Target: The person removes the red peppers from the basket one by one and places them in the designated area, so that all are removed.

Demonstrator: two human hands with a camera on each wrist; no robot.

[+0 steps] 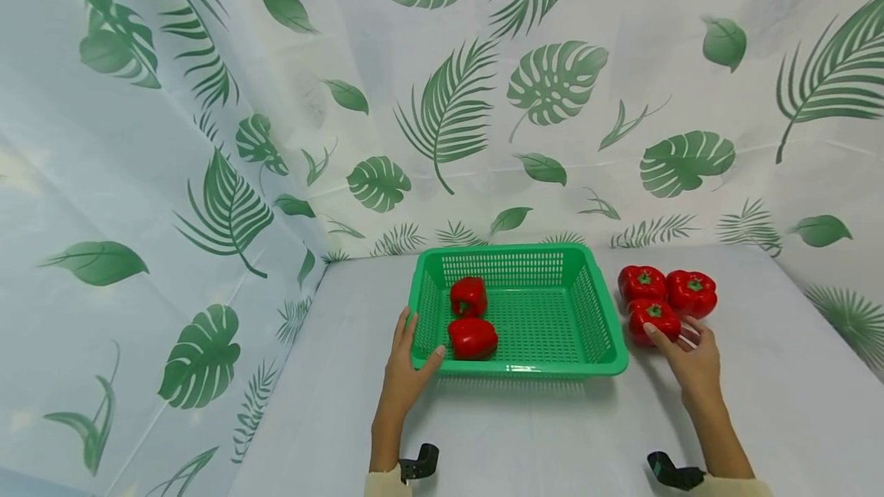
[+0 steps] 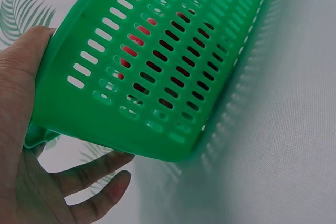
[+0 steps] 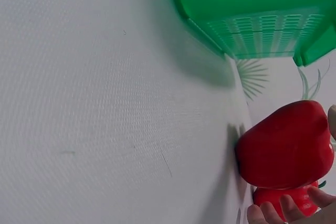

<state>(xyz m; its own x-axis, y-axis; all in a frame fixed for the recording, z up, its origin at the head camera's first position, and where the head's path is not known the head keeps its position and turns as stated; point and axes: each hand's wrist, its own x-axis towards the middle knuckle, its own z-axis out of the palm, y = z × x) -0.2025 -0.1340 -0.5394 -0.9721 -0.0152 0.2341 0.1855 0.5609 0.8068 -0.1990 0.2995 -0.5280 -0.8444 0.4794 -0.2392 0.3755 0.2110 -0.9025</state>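
Observation:
My left hand [image 1: 406,374] holds the front left corner of a green plastic basket [image 1: 532,368], thumb over the front rim. In the left wrist view its lower fingers [image 2: 100,174] stretch out below the corner. Two red bell peppers lie in the basket's left half, one [image 1: 468,297] behind the other [image 1: 473,338]. My right hand [image 1: 697,363] reaches round the front red bell pepper [image 1: 652,322] on the table, thumb at its left side. In the right wrist view the spread fingertips [image 3: 291,208] show beside this pepper [image 3: 286,148], overlapping another one behind.
Two more red bell peppers, one at left [image 1: 642,283] and one at right [image 1: 691,294], stand just behind the front one, right of the basket. The white table [image 1: 511,436] ends at a leaf-patterned curtain [image 1: 476,198] at the back and left.

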